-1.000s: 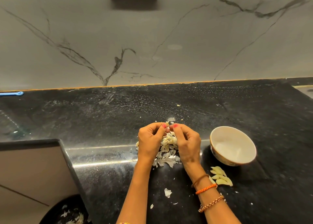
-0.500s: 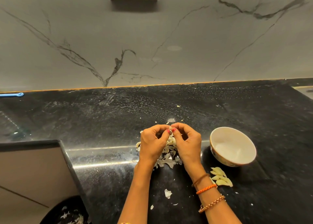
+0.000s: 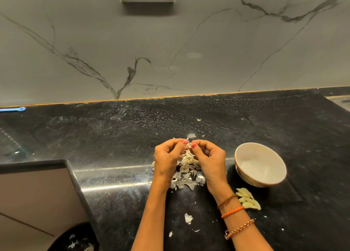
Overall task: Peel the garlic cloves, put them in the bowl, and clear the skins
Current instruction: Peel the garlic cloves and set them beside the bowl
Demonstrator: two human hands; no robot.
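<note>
While both hands meet above the heap of skins [image 3: 186,172], the left hand [image 3: 167,158] and right hand [image 3: 209,160] pinch one small garlic clove [image 3: 189,146] between thumbs and forefingers, fingertips curled in and nearly touching, other fingers loosely bent. The clove is too small to give its long axis; it sits at the far side of both hands, directly over the heap. The bowl [image 3: 244,167] lies to the right, just beside the right hand, well apart from the left; looks empty. Peeled cloves [image 3: 248,198] rest on the counter [image 3: 113,140] near the right wrist, not in the bowl. Judgement: peeling step in hand; the right hand is nearer for the drop.
</note>
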